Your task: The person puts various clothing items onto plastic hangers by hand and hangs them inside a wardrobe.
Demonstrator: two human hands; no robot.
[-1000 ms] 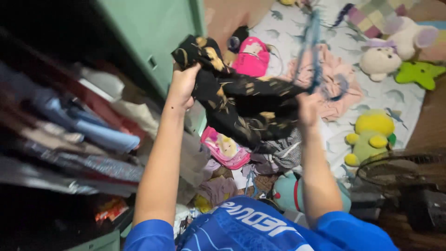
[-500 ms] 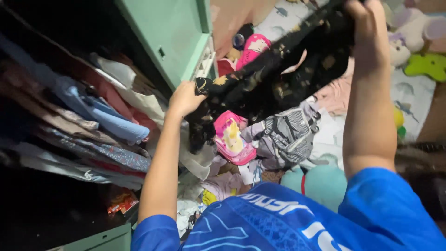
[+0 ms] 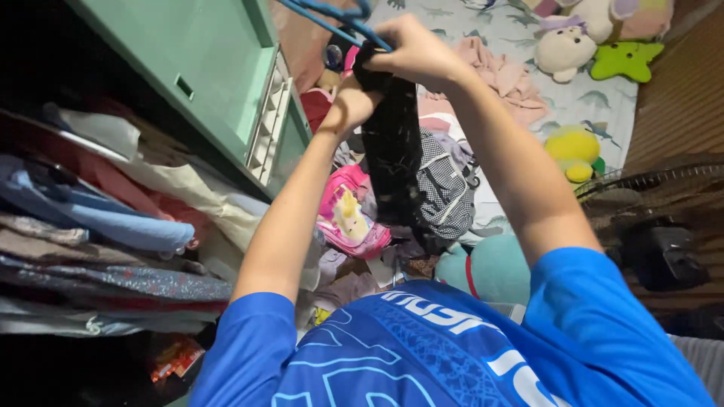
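A black garment (image 3: pixel 394 154) with faint gold print hangs straight down from both my raised hands. My left hand (image 3: pixel 348 104) pinches its upper edge. Just above and to the right, my right hand (image 3: pixel 413 51) grips the same top edge together with a blue clothes hanger (image 3: pixel 326 16) that sticks out to the upper left. The two hands almost touch. My blue sports shirt (image 3: pixel 422 347) fills the bottom of the view.
An open green wardrobe door (image 3: pixel 197 71) stands at the left, with folded clothes (image 3: pixel 113 226) stacked on the shelves. Below the garment lie a pink child's bag (image 3: pixel 348 215), a checked cloth (image 3: pixel 445 188) and a teal plush (image 3: pixel 486 267). Soft toys (image 3: pixel 573 151) rest on the patterned sheet; a fan (image 3: pixel 656 196) is at the right.
My hands came together from a wide spread. The black garment, stretched out between them before, now hangs folded in a narrow strip, and the blue hanger is back in view at my right hand.
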